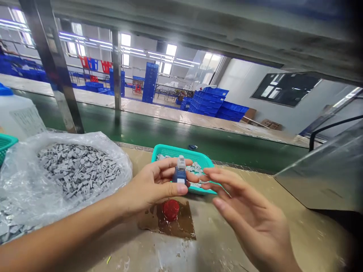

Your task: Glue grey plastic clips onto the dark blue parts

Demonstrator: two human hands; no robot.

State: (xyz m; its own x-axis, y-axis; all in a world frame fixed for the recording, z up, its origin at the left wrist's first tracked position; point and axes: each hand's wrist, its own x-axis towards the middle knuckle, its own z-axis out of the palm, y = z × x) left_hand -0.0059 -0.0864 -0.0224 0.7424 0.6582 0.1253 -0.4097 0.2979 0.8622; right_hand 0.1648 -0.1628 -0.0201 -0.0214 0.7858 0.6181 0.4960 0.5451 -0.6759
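My left hand (159, 185) grips a small dark blue part (180, 176) between thumb and fingers, with a light grey piece (181, 163) on its top end. To the right, my right hand (244, 207) has its fingers spread and holds nothing. Behind the hands a turquoise basket (164, 148) contains many small grey pieces, partly hidden by my left hand. A round red object (171, 210) lies below my left hand on a wet brown patch (184, 226) of the table.
A plastic bag (124, 160) full of grey pieces lies at left, near a white jug (22, 117). Beyond the table runs a green conveyor (141, 124) with a small dark item (193, 147). A metal post (56, 68) stands at left; a clear panel (326, 166) at right.
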